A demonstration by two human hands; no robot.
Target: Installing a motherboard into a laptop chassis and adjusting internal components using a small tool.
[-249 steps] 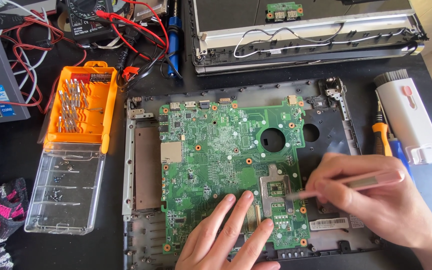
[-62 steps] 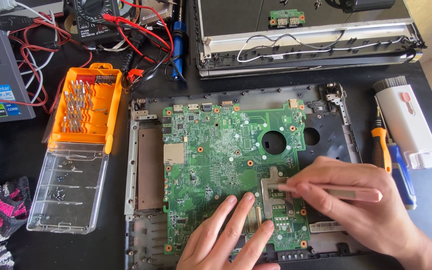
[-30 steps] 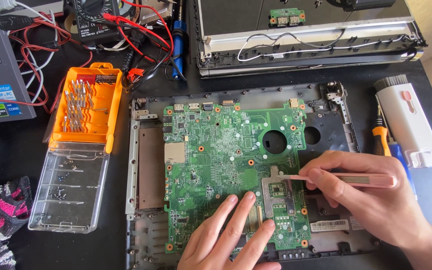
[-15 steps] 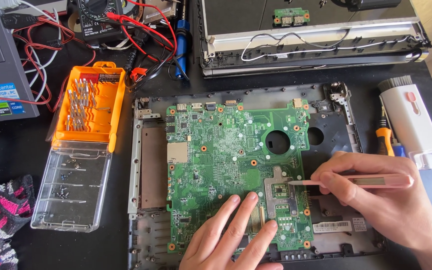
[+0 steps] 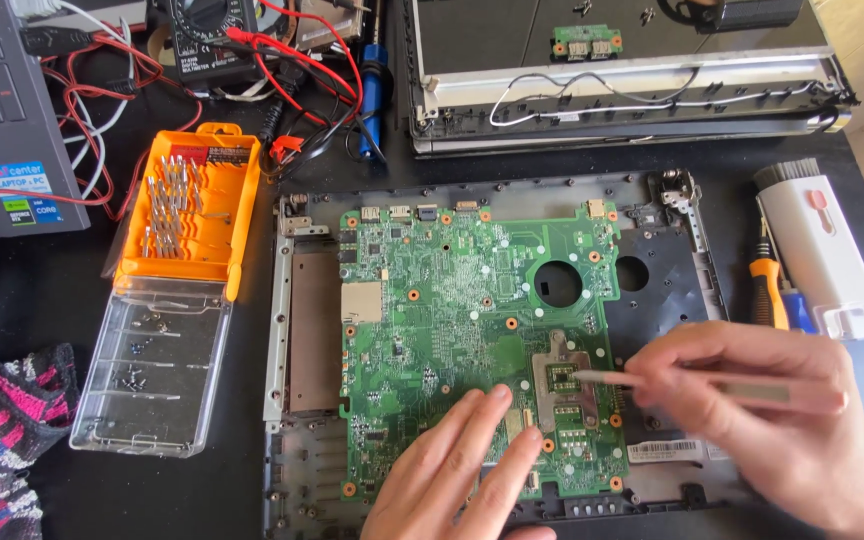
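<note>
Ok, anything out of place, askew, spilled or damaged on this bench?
Nothing spilled or broken. The green circuit board sits square in its open laptop base. The only mess is the tangle of red leads at the top and loose screws in the clear bit-case lid.

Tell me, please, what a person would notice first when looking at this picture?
The large green circuit board in the dark laptop base fills the centre. The left hand presses its lower edge while the right hand holds a thin pale stick to the chip. A bright orange bit case lies at left.
</note>
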